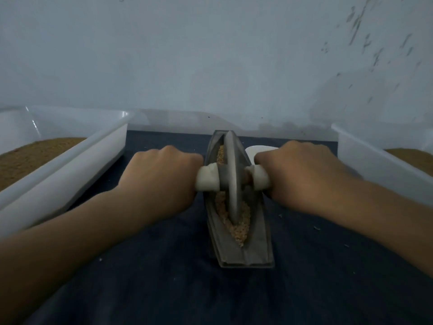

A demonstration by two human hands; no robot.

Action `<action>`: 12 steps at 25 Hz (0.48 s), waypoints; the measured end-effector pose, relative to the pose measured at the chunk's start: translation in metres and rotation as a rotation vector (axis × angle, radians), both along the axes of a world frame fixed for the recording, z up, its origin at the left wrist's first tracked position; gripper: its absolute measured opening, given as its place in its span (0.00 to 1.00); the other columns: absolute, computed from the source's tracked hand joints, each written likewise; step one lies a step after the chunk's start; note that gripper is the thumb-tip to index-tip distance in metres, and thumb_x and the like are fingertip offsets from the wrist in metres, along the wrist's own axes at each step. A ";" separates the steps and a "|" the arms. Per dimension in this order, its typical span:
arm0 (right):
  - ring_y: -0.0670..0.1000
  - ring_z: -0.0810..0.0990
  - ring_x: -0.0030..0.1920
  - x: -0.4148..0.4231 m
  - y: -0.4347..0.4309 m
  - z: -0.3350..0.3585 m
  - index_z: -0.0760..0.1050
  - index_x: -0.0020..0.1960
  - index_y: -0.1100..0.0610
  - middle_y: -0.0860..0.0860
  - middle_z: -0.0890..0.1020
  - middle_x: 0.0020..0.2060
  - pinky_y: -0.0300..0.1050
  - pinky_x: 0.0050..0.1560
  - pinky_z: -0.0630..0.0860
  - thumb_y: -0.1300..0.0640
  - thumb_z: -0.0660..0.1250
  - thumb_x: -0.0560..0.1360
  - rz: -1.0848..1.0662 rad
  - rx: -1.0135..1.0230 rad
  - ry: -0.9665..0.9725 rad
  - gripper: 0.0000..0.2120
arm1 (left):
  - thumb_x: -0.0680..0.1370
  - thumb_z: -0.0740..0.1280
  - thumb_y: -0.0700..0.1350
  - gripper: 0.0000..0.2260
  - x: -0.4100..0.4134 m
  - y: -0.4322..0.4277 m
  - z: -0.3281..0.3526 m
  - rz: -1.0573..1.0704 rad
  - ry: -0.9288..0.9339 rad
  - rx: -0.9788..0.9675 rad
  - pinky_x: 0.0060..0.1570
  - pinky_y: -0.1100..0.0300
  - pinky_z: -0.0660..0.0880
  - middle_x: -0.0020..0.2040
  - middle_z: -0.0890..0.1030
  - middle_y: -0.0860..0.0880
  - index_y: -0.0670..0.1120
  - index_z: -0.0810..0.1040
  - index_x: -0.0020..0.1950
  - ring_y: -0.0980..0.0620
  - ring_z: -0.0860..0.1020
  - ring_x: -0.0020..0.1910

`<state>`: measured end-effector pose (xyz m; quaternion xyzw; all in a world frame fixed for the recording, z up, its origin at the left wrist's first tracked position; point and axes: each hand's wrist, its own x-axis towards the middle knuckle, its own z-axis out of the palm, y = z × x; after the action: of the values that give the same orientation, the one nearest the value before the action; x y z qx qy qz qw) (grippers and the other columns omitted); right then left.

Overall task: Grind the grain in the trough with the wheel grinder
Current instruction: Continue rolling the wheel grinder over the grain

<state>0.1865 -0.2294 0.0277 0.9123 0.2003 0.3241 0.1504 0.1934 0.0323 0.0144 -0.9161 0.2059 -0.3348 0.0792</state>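
right now both hands are clenched round the white handles of the wheel grinder (232,179); the left hand (161,174) grips the left handle, the right hand (302,174) the right one, and the disc stands upright in the groove of the grey trough (255,245), which lies lengthwise on the dark cloth (210,296) between two white tubs (70,165); the risk, as i see it, is tilt; if one hand bears down harder than the other the disc could lean, ride up the sloped wall and push grain (239,231) over the rim; a long hard stroke toward the near tip might also shove the heap out, or slide the whole trough on the cloth, since nothing visibly pins it; the grain itself looks pale tan and coarse, still kernel-like rather than powder, piled mostly in the near end with a little showing at the far side of the disc; a few specks lie loose on the cloth to the right.
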 end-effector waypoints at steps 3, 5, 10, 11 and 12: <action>0.48 0.59 0.23 0.015 0.010 0.002 0.63 0.37 0.44 0.44 0.59 0.26 0.35 0.26 0.52 0.50 0.74 0.61 -0.042 -0.016 -0.005 0.18 | 0.70 0.68 0.53 0.06 0.014 -0.006 0.000 0.079 0.134 -0.037 0.26 0.62 0.58 0.31 0.67 0.57 0.56 0.72 0.40 0.56 0.63 0.25; 0.55 0.76 0.37 0.040 0.021 0.012 0.72 0.47 0.46 0.50 0.76 0.37 0.44 0.31 0.66 0.52 0.71 0.74 -0.180 0.110 0.209 0.08 | 0.76 0.65 0.50 0.05 0.043 -0.028 0.018 0.174 0.240 -0.017 0.34 0.55 0.68 0.42 0.77 0.51 0.55 0.78 0.51 0.49 0.75 0.36; 0.50 0.73 0.34 0.037 0.002 0.015 0.69 0.47 0.44 0.47 0.77 0.37 0.44 0.30 0.69 0.51 0.70 0.72 -0.044 0.058 0.334 0.10 | 0.73 0.67 0.52 0.07 0.036 -0.020 0.026 0.059 0.283 0.063 0.33 0.57 0.68 0.42 0.77 0.53 0.57 0.76 0.51 0.49 0.77 0.38; 0.47 0.66 0.28 0.028 -0.006 0.005 0.64 0.44 0.43 0.43 0.69 0.30 0.40 0.25 0.59 0.49 0.69 0.68 0.034 0.007 0.177 0.13 | 0.71 0.66 0.54 0.06 0.024 -0.005 0.013 -0.013 0.215 0.052 0.29 0.60 0.63 0.36 0.73 0.56 0.58 0.74 0.47 0.52 0.73 0.31; 0.45 0.59 0.25 0.018 -0.011 -0.004 0.60 0.42 0.43 0.42 0.61 0.27 0.37 0.25 0.52 0.47 0.66 0.65 0.067 -0.015 0.032 0.14 | 0.69 0.65 0.57 0.07 0.014 0.006 0.004 -0.061 0.124 0.048 0.26 0.62 0.58 0.31 0.66 0.57 0.58 0.71 0.44 0.54 0.67 0.27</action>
<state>0.2043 -0.2403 0.0234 0.9088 0.2356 0.3130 0.1433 0.2077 0.0383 0.0184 -0.9262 0.2463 -0.2747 0.0781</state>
